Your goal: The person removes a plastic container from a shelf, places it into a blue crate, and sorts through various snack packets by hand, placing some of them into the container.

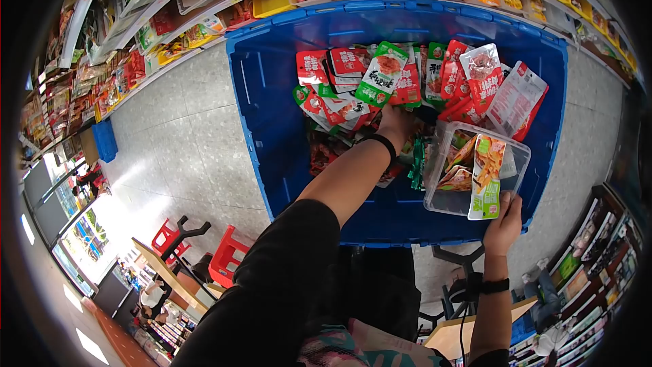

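Observation:
A large blue crate (278, 228) in front of me holds many snack packets. My left hand (397, 124) reaches down among them near the middle, and its fingers are hidden under and behind the packets. Just above it lies a green-and-white snack packet (382, 73). Red-and-white packets (481, 71) are piled at the crate's far right. My right hand (503, 223) grips the near right corner of a clear plastic bin (519, 163). Inside that bin are several snack packets, and a green-and-orange packet (486, 177) leans over its near edge, close to my right thumb.
Store shelves (197, 17) with yellow and clear bins of snacks curve along the far side and the left. A smaller blue basket (104, 140) rests on the floor at left. Red stools (229, 255) and a wooden table stand at lower left. More shelves (584, 265) line the lower right.

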